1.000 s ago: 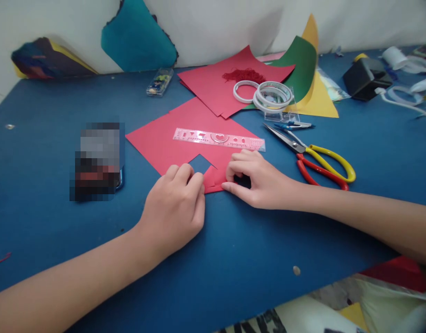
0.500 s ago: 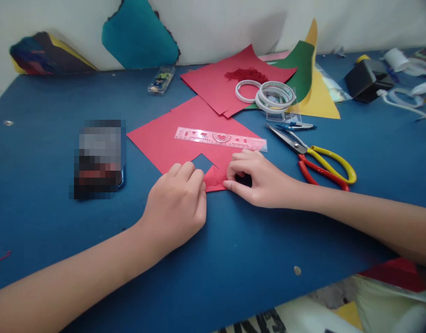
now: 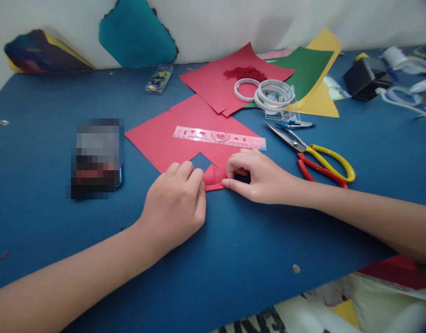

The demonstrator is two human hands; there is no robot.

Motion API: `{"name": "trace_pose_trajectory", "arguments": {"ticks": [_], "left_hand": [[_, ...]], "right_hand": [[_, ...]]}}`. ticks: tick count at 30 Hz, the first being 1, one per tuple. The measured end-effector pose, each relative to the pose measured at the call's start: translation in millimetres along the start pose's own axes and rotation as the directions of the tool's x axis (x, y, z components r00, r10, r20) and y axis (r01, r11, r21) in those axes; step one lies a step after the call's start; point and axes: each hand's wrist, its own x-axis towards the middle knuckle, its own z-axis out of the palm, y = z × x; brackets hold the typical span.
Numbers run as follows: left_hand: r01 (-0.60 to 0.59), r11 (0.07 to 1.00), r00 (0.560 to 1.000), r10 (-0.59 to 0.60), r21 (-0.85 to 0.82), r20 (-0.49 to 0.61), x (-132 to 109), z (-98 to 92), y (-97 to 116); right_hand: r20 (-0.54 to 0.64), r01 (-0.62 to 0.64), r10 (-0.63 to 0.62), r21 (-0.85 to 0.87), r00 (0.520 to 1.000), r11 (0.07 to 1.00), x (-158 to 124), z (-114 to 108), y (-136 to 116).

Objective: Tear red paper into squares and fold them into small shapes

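Both hands grip one small folded piece of red paper [image 3: 214, 178] at the near side of the work area. My left hand [image 3: 176, 201] is curled closed on its left end, fingertips hidden behind the knuckles. On the right end, my right hand [image 3: 249, 178] pinches the paper between thumb and bent fingers. The middle of the piece shows a crease and a raised flap. Beyond the hands lies a larger red sheet [image 3: 153, 132] with a clear plastic ruler [image 3: 218, 137] across it.
Scissors [image 3: 305, 149] with yellow and red handles lie right, near a blue compass-like tool [image 3: 296, 125]. Tape rolls [image 3: 275, 94], red thread [image 3: 245, 73] and coloured sheets [image 3: 311, 64] sit behind. A blurred-out phone [image 3: 96, 159] lies left. The blue table's front edge [image 3: 303, 292] is near.
The green and yellow sheets at the back, which were curled upright, have flopped down to the right. Both hands keep the same hold on the folded paper; the view has shifted slightly.
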Motion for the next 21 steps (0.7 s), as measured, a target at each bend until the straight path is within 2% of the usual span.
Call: {"name": "trace_pose_trajectory", "arguments": {"ticks": [6,11,13,16,18,20,21], "left_hand": [[-0.045,0.998,0.997,0.042,-0.04,-0.068,-3.5,0.3,-0.2],[-0.227,0.973,0.949,0.231,0.042,-0.216,-9.3,-2.6,-1.3],[-0.294,0.949,0.916,0.314,0.115,-0.251,-12.3,-5.0,-0.6],[-0.373,0.913,0.875,0.405,0.167,-0.266,-15.8,-8.9,1.6],[-0.412,0.893,0.857,0.447,0.179,-0.256,-16.4,-10.4,2.7],[-0.41,0.897,0.863,0.441,0.166,-0.247,-15.3,-9.7,2.6],[-0.381,0.915,0.88,0.403,0.134,-0.25,-14.3,-8.5,2.1]], "right_hand": [[-0.053,0.137,-0.138,-0.016,0.989,0.99,-8.2,3.4,4.7],[-0.08,0.229,-0.234,-0.063,0.969,0.971,-13.0,6.3,7.6],[-0.112,0.304,-0.324,-0.169,0.939,0.938,-15.1,6.9,7.8],[-0.122,0.411,-0.495,-0.409,0.861,0.815,-18.8,6.9,6.9],[-0.104,0.439,-0.557,-0.504,0.824,0.744,-20.7,6.6,6.0],[-0.081,0.454,-0.578,-0.534,0.812,0.713,-21.3,6.7,5.3],[-0.074,0.456,-0.576,-0.533,0.814,0.713,-21.1,7.1,5.1]]}}
